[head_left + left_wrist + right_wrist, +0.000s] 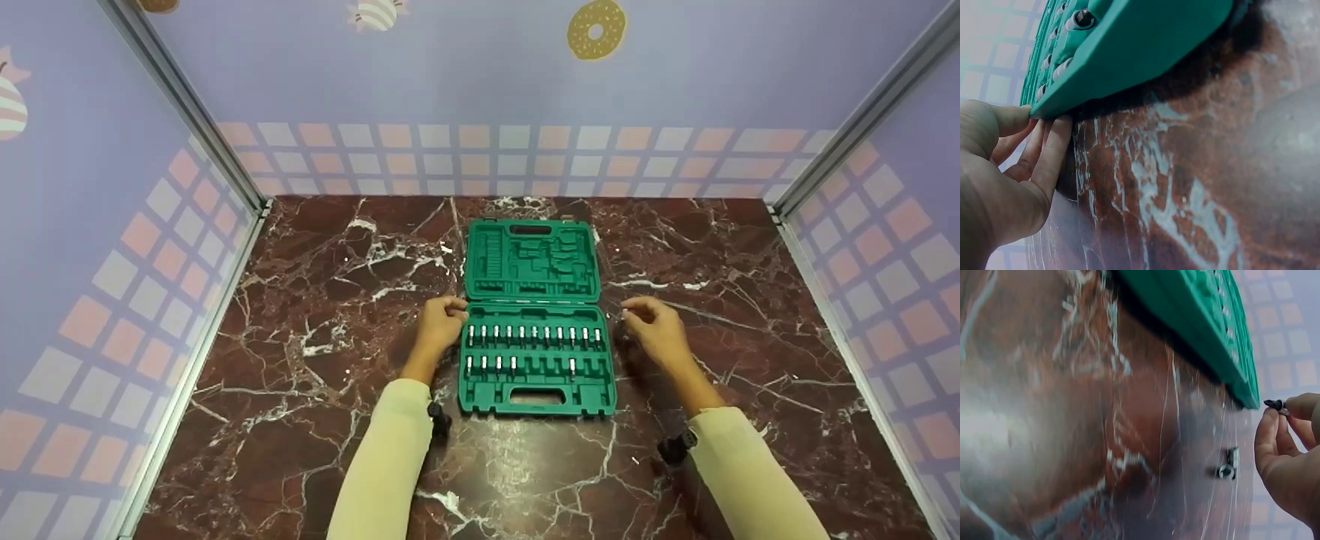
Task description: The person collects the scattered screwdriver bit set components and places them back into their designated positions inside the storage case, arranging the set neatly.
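A green plastic tool case (480, 395) lies opened flat on the table. Its far half (499, 259) shows bare moulded recesses, while the near half carries a full upper row of silver bit sockets (534, 335) and several more in the lower row. At the case's left edge is my left hand (439, 324), its thumb and fingers pinching the rim near the hinge. Off the right side, my right hand (658, 330) pinches a small screwdriver bit (1273, 404) with a dark cross-shaped tip and a silver body.
In the right wrist view, a small silver socket piece (1228, 471) lies on the table to the right of the case. The dark red marble-patterned table (337, 300) is enclosed by purple checked panels (480, 82) at the back and both sides.
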The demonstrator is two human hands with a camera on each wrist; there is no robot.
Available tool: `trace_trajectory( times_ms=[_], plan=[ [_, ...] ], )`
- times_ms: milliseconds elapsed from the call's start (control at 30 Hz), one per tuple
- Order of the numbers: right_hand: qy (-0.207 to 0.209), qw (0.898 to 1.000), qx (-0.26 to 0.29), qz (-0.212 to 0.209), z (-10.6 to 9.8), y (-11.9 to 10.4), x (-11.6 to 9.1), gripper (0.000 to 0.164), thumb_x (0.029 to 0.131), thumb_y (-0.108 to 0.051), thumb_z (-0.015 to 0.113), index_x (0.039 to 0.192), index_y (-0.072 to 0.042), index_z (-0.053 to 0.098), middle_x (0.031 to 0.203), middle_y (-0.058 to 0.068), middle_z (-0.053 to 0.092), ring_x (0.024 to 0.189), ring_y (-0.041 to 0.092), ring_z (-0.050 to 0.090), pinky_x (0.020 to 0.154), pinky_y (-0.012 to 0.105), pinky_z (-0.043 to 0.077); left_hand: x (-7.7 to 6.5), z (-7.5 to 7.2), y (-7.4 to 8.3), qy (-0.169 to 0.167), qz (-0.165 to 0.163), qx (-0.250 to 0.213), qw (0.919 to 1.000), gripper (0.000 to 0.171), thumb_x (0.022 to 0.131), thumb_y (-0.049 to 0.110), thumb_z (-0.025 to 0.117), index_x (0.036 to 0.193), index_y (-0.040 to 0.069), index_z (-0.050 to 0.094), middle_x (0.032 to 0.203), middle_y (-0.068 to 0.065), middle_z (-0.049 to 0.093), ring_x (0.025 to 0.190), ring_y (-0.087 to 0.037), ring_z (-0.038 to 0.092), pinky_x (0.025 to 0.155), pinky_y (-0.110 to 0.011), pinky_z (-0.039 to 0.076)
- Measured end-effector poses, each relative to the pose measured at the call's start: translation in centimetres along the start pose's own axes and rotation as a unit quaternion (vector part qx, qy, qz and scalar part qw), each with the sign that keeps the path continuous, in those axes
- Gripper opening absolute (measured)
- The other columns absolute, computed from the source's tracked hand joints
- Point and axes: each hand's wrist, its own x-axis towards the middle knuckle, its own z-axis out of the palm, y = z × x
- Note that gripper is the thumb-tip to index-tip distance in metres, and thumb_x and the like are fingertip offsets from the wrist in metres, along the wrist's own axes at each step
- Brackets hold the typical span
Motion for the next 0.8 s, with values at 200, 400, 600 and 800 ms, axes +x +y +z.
trace_trajectory(
  times_ms=[200,400,600,800],
  plan=[
    [-0.059,0.992,0.107,0.021,1.7,-0.8,-0.6,0.025,0.096,0.004,0.067,0.118,0.015,0.065,0.099,0.017,0.071,0.079,0.010,0.067,0.074,0.023,0.058,-0.1,0.0,0.0,0.003,-0.001,-0.001,1.0000,0.018,0.096,0.002,0.066,0.110,0.004,0.078,0.105,-0.015,0.075,0.094,-0.030,0.069,0.083,-0.044,0.055],
    [-0.110,0.986,0.121,0.023,4.0,-2.4,-1.9,0.022,0.096,0.005,0.066,0.116,0.016,0.063,0.106,0.027,0.068,0.085,0.011,0.068,0.078,0.025,0.060,-0.1,0.1,0.0,0.009,0.002,-0.003,1.0000,0.019,0.095,0.001,0.066,0.109,0.003,0.079,0.105,-0.016,0.076,0.094,-0.031,0.069,0.083,-0.044,0.056],
    [-0.142,0.985,0.100,-0.001,5.4,-3.7,-2.8,0.021,0.097,0.001,0.068,0.114,0.012,0.066,0.111,0.029,0.068,0.087,0.013,0.068,0.076,0.023,0.059,-0.1,0.1,0.0,0.004,-0.001,-0.010,0.9999,0.019,0.096,0.001,0.065,0.110,0.003,0.078,0.105,-0.016,0.075,0.088,-0.027,0.066,0.077,-0.039,0.053],
    [-0.175,0.980,0.087,-0.025,6.4,-4.5,-3.1,0.017,0.097,0.000,0.068,0.111,0.009,0.067,0.108,0.027,0.070,0.085,0.012,0.070,0.077,0.027,0.060,-0.1,0.1,-0.1,-0.001,-0.003,-0.014,0.9999,0.019,0.097,0.001,0.065,0.110,0.003,0.078,0.105,-0.016,0.074,0.086,-0.025,0.065,0.073,-0.037,0.052]
  ],
)
